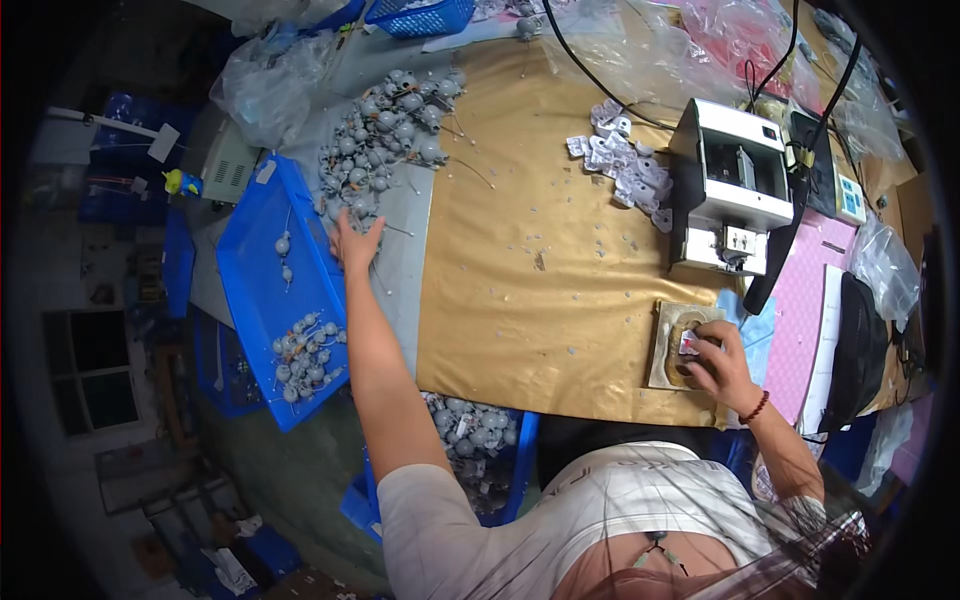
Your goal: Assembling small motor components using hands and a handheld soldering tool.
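Note:
My left hand (357, 242) reaches the near edge of a heap of small grey balls with thin wire tails (385, 130). Its thumb and fingers are apart, and I see nothing held between them. At the right, my right hand (722, 365) bends its fingers over a square block with a hollowed middle (662, 350). Its fingertips are at a small white piece with red marks (688, 342), which lies over the hollow. The fingers partly cover that piece, so its full shape is hidden.
A blue tray (235, 250) with several grey balls stands left of my left arm. Another blue bin (528, 440) of balls sits below the table edge. White plastic parts (635, 170) lie beside a white-and-black bench machine (735, 180). Black cables hang at the right.

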A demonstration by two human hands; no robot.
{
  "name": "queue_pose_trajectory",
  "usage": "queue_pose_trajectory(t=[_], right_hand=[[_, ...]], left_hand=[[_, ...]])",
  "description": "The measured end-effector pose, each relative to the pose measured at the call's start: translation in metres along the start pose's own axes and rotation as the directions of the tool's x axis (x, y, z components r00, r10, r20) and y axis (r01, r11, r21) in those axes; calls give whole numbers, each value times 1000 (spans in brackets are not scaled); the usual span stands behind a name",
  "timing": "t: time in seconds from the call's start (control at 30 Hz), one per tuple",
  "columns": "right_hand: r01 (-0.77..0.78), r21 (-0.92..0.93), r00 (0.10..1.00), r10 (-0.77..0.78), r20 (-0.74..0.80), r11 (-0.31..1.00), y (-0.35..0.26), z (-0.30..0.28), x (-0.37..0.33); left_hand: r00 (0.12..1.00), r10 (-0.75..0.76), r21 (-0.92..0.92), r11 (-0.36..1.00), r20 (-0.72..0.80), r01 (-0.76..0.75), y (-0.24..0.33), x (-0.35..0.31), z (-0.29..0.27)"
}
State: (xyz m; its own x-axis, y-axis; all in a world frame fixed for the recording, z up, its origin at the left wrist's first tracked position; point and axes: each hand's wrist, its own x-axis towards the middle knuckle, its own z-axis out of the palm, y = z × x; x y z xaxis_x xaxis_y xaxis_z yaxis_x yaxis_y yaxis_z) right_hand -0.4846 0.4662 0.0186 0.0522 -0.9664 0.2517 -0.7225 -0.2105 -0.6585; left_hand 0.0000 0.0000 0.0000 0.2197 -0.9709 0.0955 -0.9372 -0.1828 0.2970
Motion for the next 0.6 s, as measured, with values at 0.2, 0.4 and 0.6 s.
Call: queue_pose_trajectory(t=[0.2, 0.4, 0.6], right_hand=[[-162, 186, 954, 201, -221, 969, 11, -2, 12], [-139, 215, 949, 192, -251, 967, 5, -18, 19], [-104, 249, 939, 177, -293, 963, -9, -29, 21]], left_hand=[[840, 533, -166, 842, 101, -514, -35, 4, 1], [665, 747, -391, 608, -11, -691, 101, -187, -2], [729, 684, -552, 612, 9, -567, 163, -218, -61]])
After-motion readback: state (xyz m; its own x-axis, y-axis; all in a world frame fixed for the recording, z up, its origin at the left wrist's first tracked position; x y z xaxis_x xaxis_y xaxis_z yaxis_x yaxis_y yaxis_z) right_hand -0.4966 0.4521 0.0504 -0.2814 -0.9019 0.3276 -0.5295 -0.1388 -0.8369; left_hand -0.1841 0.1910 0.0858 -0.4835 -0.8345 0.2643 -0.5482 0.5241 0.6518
